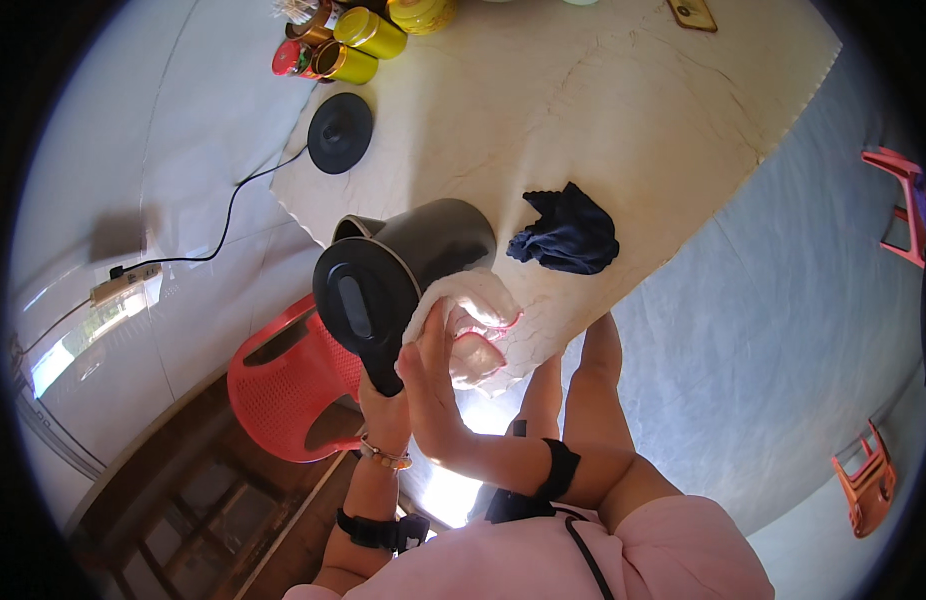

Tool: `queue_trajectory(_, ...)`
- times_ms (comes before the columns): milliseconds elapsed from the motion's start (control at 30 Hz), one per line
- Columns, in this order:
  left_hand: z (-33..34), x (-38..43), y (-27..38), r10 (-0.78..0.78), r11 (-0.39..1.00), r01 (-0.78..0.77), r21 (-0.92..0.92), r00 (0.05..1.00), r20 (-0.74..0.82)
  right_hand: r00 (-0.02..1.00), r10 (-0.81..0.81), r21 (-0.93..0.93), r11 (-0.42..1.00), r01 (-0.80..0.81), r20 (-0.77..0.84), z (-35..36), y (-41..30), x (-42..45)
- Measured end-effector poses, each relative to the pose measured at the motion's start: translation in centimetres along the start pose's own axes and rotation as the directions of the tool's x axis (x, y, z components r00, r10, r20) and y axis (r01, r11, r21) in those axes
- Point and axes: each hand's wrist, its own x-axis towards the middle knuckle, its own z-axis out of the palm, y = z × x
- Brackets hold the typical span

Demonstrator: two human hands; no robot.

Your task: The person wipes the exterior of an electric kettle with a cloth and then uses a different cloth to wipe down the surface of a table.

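Note:
A dark grey electric kettle [451, 232] is over the near part of the table, its black lid [350, 296] shut and turned up toward me. My left hand [385, 411] grips the kettle's black handle, and the handle partly hides the fingers. With my right hand [433, 397] I hold a white cloth with pink edging [474, 296] against the side of the kettle near the handle. Whether the kettle's bottom touches the table cannot be told. A crumpled dark navy cloth [568, 232] lies on the tabletop, right of the kettle.
The kettle's black power base [340, 133] lies on the table [658, 112], its cord running to a power strip [125, 283] at the wall. Several tins [369, 34] and a phone [691, 13] are at the far side. A red plastic chair [290, 390] stands left.

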Motion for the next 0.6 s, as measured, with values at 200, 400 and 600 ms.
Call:
queue_trajectory(200, 0.1, -0.3, 0.6, -0.011, 0.992, 0.004, 0.127, 0.998, 0.057, 0.971, 0.143, 0.326, 0.943, -0.074, -0.194, -2.4, 2.4, 5.5)
queue_trajectory(400, 0.9, -0.5, 1.2, -0.035, 0.988, 0.037, 0.150, 0.999, -0.013, 0.984, 0.117, 0.613, 0.790, -0.011, -0.133, -7.3, 6.1, 12.3)
queue_trajectory(600, 0.7, -0.4, 1.2, -0.038, 0.986, 0.042, 0.162, 0.999, -0.029, 0.922, 0.379, 0.493, 0.819, -0.292, -0.083, -5.3, 1.3, 7.6)
